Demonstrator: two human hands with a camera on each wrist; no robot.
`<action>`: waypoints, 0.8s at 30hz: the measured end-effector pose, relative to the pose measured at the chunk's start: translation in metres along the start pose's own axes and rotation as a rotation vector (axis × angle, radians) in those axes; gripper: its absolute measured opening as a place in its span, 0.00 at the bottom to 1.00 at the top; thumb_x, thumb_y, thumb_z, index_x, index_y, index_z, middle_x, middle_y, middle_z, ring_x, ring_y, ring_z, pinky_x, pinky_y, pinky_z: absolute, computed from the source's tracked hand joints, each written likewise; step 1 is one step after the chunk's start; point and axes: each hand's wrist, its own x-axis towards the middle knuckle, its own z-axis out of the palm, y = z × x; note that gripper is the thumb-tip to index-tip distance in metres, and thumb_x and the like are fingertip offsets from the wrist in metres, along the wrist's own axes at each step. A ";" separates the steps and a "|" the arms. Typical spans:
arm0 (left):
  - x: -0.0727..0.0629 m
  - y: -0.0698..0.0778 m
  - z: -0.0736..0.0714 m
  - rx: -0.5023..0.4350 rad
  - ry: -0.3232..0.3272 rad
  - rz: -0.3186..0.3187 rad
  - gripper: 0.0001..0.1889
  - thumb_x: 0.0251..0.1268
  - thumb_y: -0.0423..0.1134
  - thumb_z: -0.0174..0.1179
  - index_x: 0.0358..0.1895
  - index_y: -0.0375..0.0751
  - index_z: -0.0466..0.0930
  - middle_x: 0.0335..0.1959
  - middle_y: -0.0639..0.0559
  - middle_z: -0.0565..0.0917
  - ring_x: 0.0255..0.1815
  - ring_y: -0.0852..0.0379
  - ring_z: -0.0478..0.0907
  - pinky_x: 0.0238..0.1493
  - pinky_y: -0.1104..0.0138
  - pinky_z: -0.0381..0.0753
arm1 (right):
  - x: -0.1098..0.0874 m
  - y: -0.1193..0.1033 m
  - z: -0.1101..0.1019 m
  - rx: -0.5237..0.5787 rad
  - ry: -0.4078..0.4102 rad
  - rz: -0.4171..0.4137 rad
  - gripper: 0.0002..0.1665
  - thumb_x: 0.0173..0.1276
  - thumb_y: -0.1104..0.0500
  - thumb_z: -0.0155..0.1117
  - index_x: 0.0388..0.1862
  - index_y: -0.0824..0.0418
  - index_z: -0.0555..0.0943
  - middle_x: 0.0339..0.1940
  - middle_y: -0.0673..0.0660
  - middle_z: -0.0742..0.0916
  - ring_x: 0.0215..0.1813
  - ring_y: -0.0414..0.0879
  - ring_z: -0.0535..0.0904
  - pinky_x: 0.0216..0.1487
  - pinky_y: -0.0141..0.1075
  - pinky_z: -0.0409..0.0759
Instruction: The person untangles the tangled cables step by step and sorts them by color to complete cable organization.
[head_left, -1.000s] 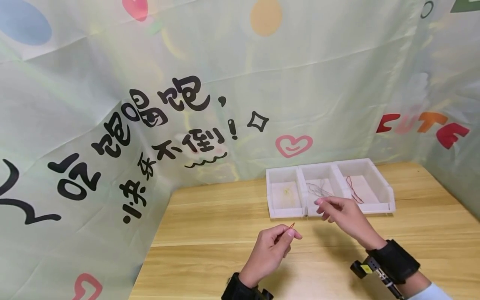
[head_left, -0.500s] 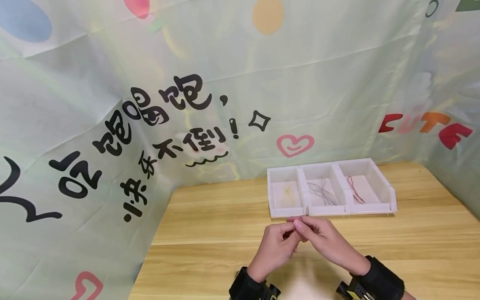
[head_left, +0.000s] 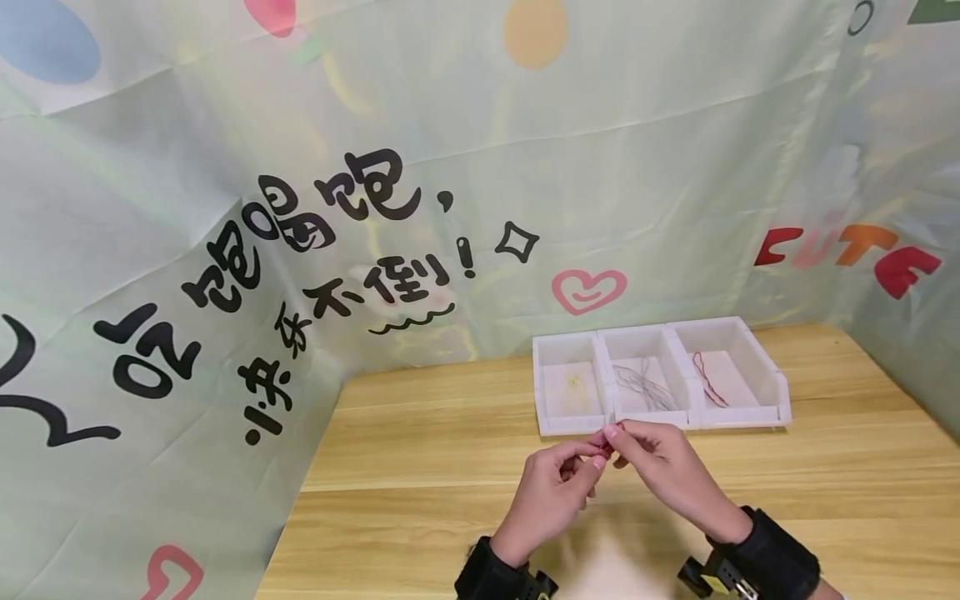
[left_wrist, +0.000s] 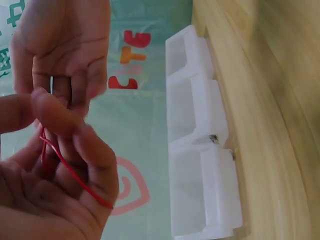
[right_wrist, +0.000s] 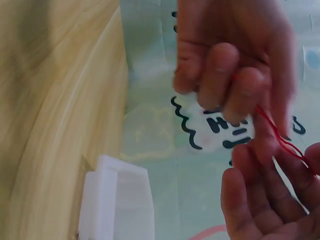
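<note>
A thin red cord (left_wrist: 75,175) runs between the fingers of both hands, partly hidden by them. In the head view my left hand (head_left: 547,496) pinches it between thumb and fingers, above the table in front of the bins. My right hand (head_left: 671,467) meets it from the right, thumb and index finger pinching the cord too. From the right wrist side, a doubled stretch of the red cord (right_wrist: 282,137) spans the two hands' fingertips. Part of it also lies across the left fingers in the left wrist view.
Three joined white bins stand behind the hands: the left bin (head_left: 576,426) holds pale yellow strands (head_left: 575,383), the middle bin (head_left: 652,419) grey strands (head_left: 647,387), the right bin (head_left: 742,416) red strands (head_left: 710,383). A printed cloth (head_left: 420,100) backs the wooden table (head_left: 390,467).
My right hand has come from in front of the middle bin to the left hand, and its fingers now pinch the red cord as well. The left hand has shifted slightly right.
</note>
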 end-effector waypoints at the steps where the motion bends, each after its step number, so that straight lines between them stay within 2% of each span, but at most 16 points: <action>1: 0.000 -0.001 0.000 -0.002 0.013 -0.008 0.10 0.75 0.41 0.60 0.48 0.42 0.86 0.22 0.57 0.80 0.19 0.68 0.75 0.19 0.73 0.74 | 0.000 0.000 -0.003 -0.006 0.020 0.005 0.13 0.80 0.62 0.55 0.40 0.58 0.88 0.35 0.48 0.88 0.36 0.43 0.82 0.38 0.37 0.82; 3: 0.001 -0.003 -0.001 0.006 0.039 -0.017 0.09 0.75 0.42 0.60 0.49 0.43 0.86 0.25 0.55 0.82 0.23 0.66 0.78 0.24 0.72 0.76 | 0.000 0.000 -0.007 -0.013 0.058 0.020 0.11 0.79 0.62 0.58 0.39 0.60 0.87 0.32 0.50 0.86 0.34 0.44 0.82 0.36 0.36 0.81; 7: 0.002 -0.007 -0.002 0.060 0.097 -0.021 0.10 0.75 0.43 0.60 0.50 0.45 0.85 0.35 0.53 0.86 0.34 0.64 0.81 0.39 0.69 0.78 | 0.000 0.000 -0.018 0.007 0.099 0.102 0.11 0.78 0.60 0.60 0.38 0.64 0.86 0.28 0.53 0.85 0.31 0.44 0.82 0.35 0.35 0.82; 10: 0.003 -0.010 -0.003 0.094 0.147 -0.019 0.11 0.74 0.43 0.60 0.53 0.45 0.84 0.44 0.53 0.86 0.45 0.62 0.81 0.46 0.67 0.78 | 0.000 0.001 -0.028 0.027 0.119 0.152 0.12 0.78 0.59 0.60 0.41 0.68 0.85 0.29 0.55 0.86 0.32 0.45 0.84 0.37 0.35 0.83; 13: 0.003 -0.012 -0.003 0.094 0.180 -0.016 0.15 0.76 0.43 0.58 0.60 0.46 0.80 0.54 0.53 0.83 0.55 0.57 0.79 0.50 0.64 0.77 | 0.001 0.004 -0.044 0.006 0.152 0.167 0.14 0.78 0.59 0.61 0.45 0.70 0.84 0.32 0.56 0.88 0.33 0.46 0.85 0.37 0.35 0.84; 18: 0.003 -0.014 -0.003 0.042 0.158 -0.029 0.20 0.79 0.46 0.55 0.69 0.48 0.71 0.63 0.54 0.77 0.62 0.53 0.76 0.54 0.63 0.75 | 0.003 0.015 -0.078 -0.075 0.246 0.164 0.17 0.76 0.58 0.63 0.50 0.73 0.83 0.35 0.53 0.89 0.34 0.43 0.85 0.37 0.30 0.82; 24: 0.005 -0.013 0.000 -0.004 0.114 -0.036 0.19 0.79 0.44 0.55 0.67 0.46 0.73 0.62 0.53 0.78 0.61 0.54 0.77 0.54 0.63 0.74 | 0.008 0.044 -0.117 -0.110 0.353 0.257 0.26 0.75 0.52 0.65 0.56 0.75 0.81 0.35 0.43 0.90 0.34 0.37 0.86 0.35 0.27 0.81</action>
